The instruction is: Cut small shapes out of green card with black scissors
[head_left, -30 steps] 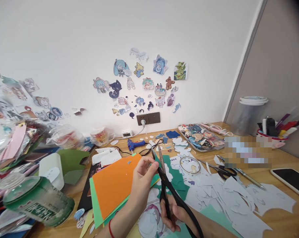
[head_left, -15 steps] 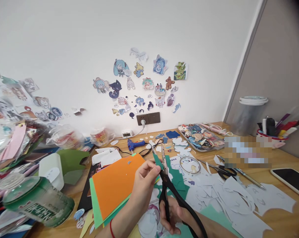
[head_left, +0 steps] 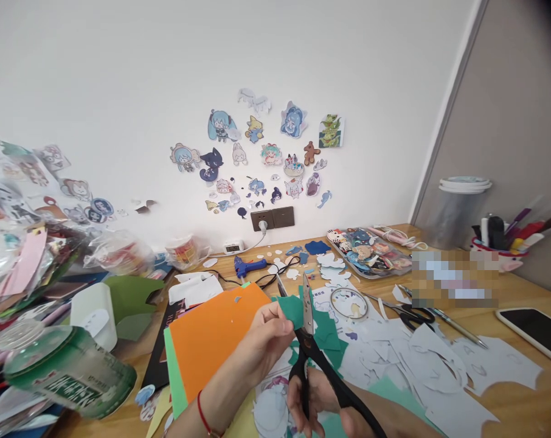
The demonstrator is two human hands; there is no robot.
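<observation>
Between the thumb and fingers of my left hand (head_left: 267, 334) is a small piece of green paper (head_left: 292, 311). My right hand (head_left: 315, 395) is wrapped round the black handles of a pair of scissors (head_left: 308, 340). Their blades point away from me and stand apart, with the green piece between or against them; exact contact is hard to make out. Under the blades lie more green paper scraps (head_left: 328, 331). A stack of coloured sheets, with an orange sheet (head_left: 211, 340) on top, lies left of my left hand.
White paper offcuts (head_left: 394, 359) spread over the right side. Beyond them lie a second pair of scissors (head_left: 415, 315), a pen (head_left: 462, 328) and a phone (head_left: 535, 331). A blue glue gun (head_left: 250, 266) lies at the back. On the left is a green-labelled container (head_left: 75, 371).
The scissors' blades have spread wider apart. My left hand has shifted slightly left and down, and the green piece is turned so more of its face shows.
</observation>
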